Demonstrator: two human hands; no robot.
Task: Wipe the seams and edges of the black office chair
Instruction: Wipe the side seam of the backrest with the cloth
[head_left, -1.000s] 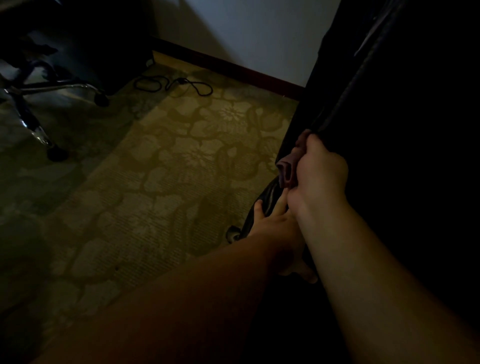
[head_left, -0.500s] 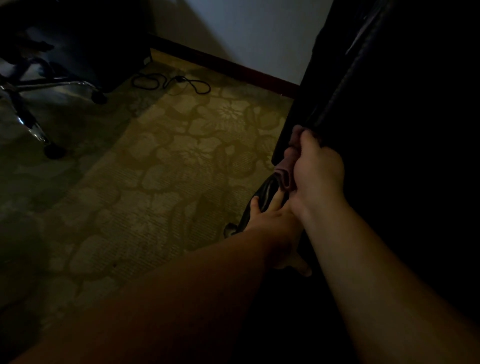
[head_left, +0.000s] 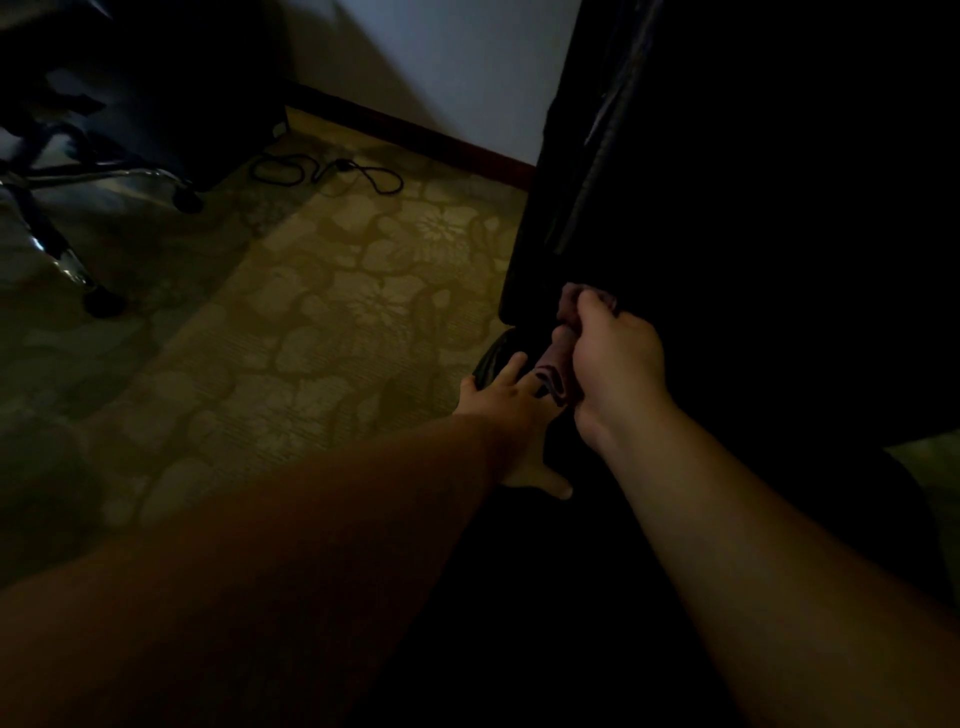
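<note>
Sliding down the backrest's left edge since a second ago, the right hand (head_left: 613, 364) grips the bunched cloth (head_left: 558, 364) at the black office chair (head_left: 727, 260)'s lower corner. Left hand (head_left: 506, 415), fingers straight, braces the seat edge below. That edge looks nearly wiped.

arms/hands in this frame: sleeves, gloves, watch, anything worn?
Both forearms are bare as far as the frame shows: no sleeves in view. The left hand and right hand wear no gloves. No watch, bracelet or ring is visible, though the light is dim and the left fingers are partly hidden.
</note>
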